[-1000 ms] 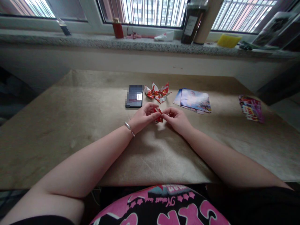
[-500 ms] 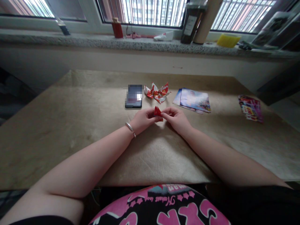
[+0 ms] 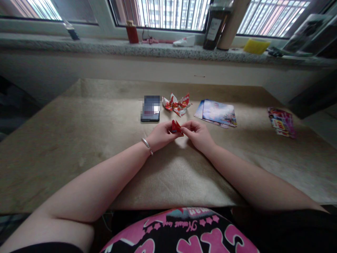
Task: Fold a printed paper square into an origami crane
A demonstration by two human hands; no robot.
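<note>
My left hand and my right hand meet over the middle of the table, both pinching a small folded red paper piece between their fingertips. The piece is held just above the beige table cover. A silver bracelet circles my left wrist. Just behind the hands lies a cluster of folded red-and-white paper pieces.
A dark phone lies left of the folded cluster. A stack of printed cards sits to the right, more colourful sheets further right. The windowsill holds a red cup, a dark jar and a yellow box.
The red paper piece has been turned and refolded between my fingertips, now sitting slightly higher and more compact. The hands stayed in the same place.
</note>
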